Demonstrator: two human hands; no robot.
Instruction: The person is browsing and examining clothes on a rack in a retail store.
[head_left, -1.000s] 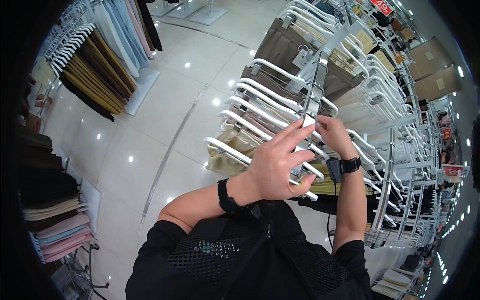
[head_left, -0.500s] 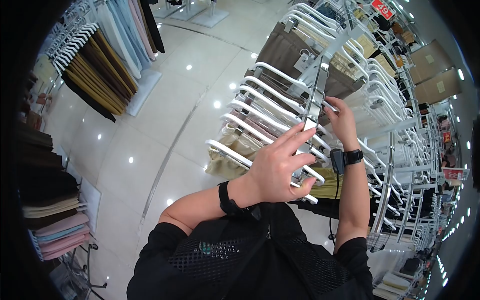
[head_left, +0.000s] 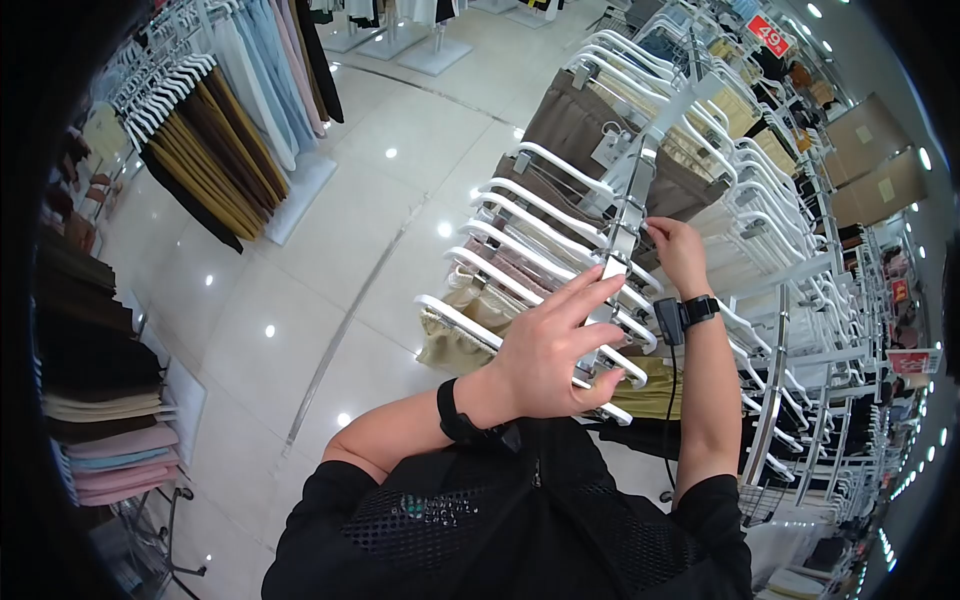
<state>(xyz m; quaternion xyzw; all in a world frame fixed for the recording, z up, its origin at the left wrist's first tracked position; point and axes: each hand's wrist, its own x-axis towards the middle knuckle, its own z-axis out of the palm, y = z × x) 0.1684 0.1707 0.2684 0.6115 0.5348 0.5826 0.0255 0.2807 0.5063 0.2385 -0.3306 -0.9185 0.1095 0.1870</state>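
My left hand lies over the near end of a metal rail, palm down with its fingers spread and the thumb apart. Its fingertips rest at the rail and the white hangers below. On the rail's right side, my right hand has its fingers bent and pinched beside the hanger hooks; what lies between the fingertips is hidden. Brown trousers with a white tag hang farther along. Closest to me on the left hang light beige-green garments.
Rails of white hangers fill the right side. Folded clothes are stacked at lower left, and mustard and brown trousers hang at upper left. A glossy tiled floor runs between. Cardboard boxes stand at upper right.
The view has tilted, so the racks appear slightly lower. My right fingers are drawn closer together at the rail. My left hand stays spread over the rail's end.
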